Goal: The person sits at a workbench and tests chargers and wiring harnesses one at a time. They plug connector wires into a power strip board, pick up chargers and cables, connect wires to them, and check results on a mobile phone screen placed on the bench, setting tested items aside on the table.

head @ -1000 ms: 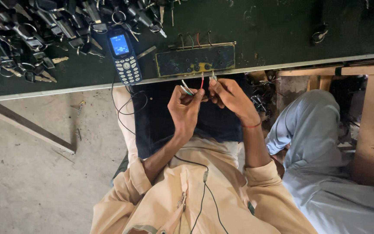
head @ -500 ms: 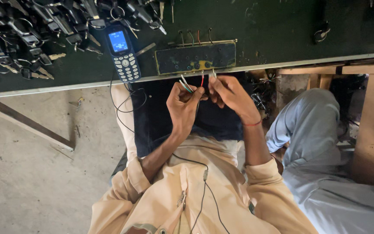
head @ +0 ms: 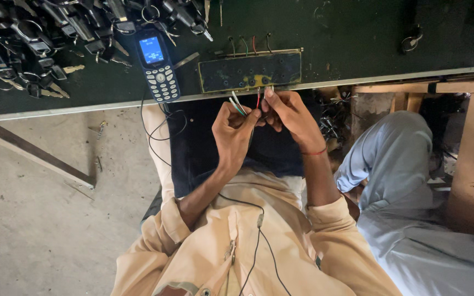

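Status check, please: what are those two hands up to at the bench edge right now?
Left hand pinching a bundle of coloured wires. Right hand gripping the wire ends beside it. Hands touching. Dark drilled plate just beyond; nothing blocking.

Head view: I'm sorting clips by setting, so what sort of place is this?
Probably a small repair or assembly workshop: a dark workbench holds a heap of keys and key rings and a drilled panel, and both hands pinch thin coloured wires.

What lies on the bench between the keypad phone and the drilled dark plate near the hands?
In the head view, a small metal blade lies between the phone and the plate.
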The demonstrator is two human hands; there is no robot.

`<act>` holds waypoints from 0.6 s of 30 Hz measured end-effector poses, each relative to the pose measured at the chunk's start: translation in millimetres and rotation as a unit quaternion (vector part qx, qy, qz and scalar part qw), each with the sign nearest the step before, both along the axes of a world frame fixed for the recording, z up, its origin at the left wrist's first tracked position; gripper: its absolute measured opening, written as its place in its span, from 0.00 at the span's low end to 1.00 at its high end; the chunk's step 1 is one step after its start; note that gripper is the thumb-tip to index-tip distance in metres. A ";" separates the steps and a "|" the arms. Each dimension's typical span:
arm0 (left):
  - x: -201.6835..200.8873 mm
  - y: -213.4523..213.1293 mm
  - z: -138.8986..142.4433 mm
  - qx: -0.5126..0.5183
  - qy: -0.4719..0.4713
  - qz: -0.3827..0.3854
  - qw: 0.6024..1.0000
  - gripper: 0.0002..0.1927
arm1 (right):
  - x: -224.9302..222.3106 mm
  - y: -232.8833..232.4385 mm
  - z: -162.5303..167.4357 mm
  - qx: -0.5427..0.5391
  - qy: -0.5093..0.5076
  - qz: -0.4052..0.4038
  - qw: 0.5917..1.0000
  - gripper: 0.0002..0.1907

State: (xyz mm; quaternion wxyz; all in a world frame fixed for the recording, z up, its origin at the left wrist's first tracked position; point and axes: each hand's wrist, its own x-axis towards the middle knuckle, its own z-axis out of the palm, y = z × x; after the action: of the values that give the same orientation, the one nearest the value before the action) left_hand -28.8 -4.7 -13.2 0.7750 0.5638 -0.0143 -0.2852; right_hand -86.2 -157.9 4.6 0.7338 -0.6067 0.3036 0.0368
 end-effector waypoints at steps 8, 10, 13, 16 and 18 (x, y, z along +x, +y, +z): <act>8.0 0.0 1.9 0.042 -0.039 -0.021 0.998 0.07 | -2.7 23.1 -4.7 -0.042 -0.047 -0.079 0.995 0.14; 10.1 1.1 5.0 0.097 -0.093 -0.021 0.991 0.07 | 1.0 26.9 -9.9 0.015 -0.067 -0.123 0.990 0.13; 13.5 7.3 11.0 0.150 -0.184 -0.013 0.971 0.07 | 4.7 28.6 -17.2 0.034 -0.071 -0.159 0.984 0.10; 17.8 15.2 16.2 0.151 -0.244 -0.033 0.957 0.08 | 3.5 27.7 -20.2 0.057 -0.077 -0.165 0.982 0.10; 21.1 17.3 17.8 0.172 -0.226 -0.057 0.957 0.09 | 1.8 26.6 -20.2 0.051 -0.060 -0.165 0.983 0.11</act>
State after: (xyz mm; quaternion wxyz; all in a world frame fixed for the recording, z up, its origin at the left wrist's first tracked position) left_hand -7.6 12.6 4.6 0.6252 0.7367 -0.1718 -0.1922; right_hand -84.4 -131.3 -15.6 0.7764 -0.5116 0.3526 -0.1058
